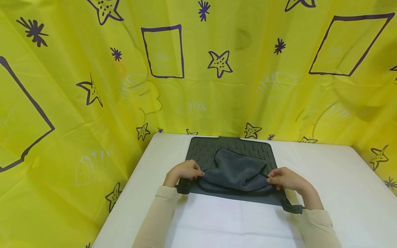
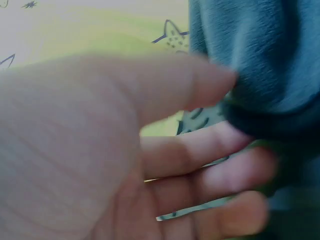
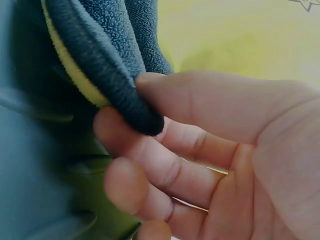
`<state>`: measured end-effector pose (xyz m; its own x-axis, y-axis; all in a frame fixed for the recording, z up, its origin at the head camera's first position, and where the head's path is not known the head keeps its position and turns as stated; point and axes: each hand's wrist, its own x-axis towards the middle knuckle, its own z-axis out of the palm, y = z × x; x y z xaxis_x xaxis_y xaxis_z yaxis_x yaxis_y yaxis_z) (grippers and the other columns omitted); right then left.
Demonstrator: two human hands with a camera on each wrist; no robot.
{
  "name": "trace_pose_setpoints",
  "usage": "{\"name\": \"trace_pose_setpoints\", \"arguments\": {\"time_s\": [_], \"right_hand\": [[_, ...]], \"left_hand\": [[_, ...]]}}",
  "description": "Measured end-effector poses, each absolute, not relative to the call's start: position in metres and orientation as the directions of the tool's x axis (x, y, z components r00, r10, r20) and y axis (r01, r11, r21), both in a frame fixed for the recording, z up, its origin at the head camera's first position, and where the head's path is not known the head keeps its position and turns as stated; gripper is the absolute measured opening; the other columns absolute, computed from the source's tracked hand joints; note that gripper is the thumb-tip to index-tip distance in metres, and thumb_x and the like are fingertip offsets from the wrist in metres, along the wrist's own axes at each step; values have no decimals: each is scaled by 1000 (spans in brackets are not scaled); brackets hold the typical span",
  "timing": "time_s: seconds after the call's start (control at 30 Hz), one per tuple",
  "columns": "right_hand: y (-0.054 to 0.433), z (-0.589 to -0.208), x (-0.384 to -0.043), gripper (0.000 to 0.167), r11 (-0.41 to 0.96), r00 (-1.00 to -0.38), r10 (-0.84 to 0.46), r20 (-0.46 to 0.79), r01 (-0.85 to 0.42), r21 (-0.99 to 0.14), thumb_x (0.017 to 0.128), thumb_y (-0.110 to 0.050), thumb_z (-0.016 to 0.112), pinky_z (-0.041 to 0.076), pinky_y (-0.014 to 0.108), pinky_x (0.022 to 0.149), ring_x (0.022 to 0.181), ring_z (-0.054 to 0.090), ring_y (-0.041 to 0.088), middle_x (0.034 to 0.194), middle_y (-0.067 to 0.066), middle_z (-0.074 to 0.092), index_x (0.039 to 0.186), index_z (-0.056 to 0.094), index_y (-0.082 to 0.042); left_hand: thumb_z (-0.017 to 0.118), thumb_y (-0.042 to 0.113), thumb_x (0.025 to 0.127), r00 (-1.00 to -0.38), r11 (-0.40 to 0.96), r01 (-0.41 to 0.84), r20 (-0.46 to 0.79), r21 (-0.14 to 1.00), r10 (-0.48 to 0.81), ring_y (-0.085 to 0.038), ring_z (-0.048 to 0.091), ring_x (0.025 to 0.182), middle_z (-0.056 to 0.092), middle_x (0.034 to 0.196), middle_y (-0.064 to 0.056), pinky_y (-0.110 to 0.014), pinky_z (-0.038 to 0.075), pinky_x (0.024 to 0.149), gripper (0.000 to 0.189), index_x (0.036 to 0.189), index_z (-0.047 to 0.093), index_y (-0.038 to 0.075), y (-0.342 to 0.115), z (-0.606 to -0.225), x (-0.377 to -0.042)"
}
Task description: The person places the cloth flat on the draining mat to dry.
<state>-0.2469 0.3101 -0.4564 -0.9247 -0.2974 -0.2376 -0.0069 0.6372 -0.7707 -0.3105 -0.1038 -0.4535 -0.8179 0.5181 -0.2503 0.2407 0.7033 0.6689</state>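
Observation:
A dark grey cloth (image 1: 235, 170) with a black bound edge lies bunched and creased over a dark ridged mat (image 1: 201, 148). On the cloth's left side, my left hand (image 1: 187, 169) pinches the edge between thumb and index finger. My right hand (image 1: 286, 179) pinches the opposite edge at the right. The left wrist view shows the fuzzy cloth (image 2: 265, 55) at the thumb tip, with the other fingers below it. In the right wrist view, thumb and fingertips hold a folded bound corner of the cloth (image 3: 110, 65); a yellowish strip shows along that edge.
The mat lies on a white table (image 1: 316, 162) and reaches near its back edge. A yellow curtain (image 1: 198, 93) with starfish and frame drawings hangs behind and along the left. Black straps (image 1: 183, 187) circle both wrists.

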Motion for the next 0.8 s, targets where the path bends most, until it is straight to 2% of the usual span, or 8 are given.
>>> {"name": "trace_pose_setpoints", "arguments": {"time_s": [0.17, 0.37, 0.57, 0.8], "right_hand": [[310, -459, -247, 16, 636, -915, -324, -240, -23, -772, 96, -14, 67, 48, 30, 63, 68, 57, 19, 75, 2, 54, 97, 67, 2], [314, -457, -247, 15, 639, -908, -326, -262, -8, -769, 97, -15, 66, 45, 30, 65, 67, 58, 19, 74, 2, 56, 96, 65, 0], [318, -456, -247, 16, 614, -900, -360, -246, -30, -789, 98, -15, 65, 47, 30, 64, 67, 60, 18, 77, 4, 61, 97, 64, 1], [317, -458, -246, 14, 580, -860, -431, -272, -34, -814, 97, -10, 63, 50, 29, 62, 67, 61, 17, 78, 6, 63, 97, 62, 4]], "left_hand": [[73, 21, 93, -860, 708, 254, -181, 659, 478, -10, 53, 59, 58, 65, 4, -24, 42, 57, 20, 77, 74, 9, -96, -453, -309], [77, 18, 90, -893, 680, 251, -107, 689, 438, -11, 58, 59, 66, 67, -2, -25, 47, 57, 18, 76, 74, 7, -100, -455, -311], [76, 18, 90, -900, 689, 227, -122, 688, 418, -15, 62, 61, 70, 67, -2, -26, 48, 58, 18, 75, 75, 8, -110, -453, -314], [76, 17, 90, -892, 714, 197, -180, 672, 415, -15, 61, 59, 68, 63, 0, -26, 45, 58, 21, 70, 75, 11, -116, -451, -313]]}}
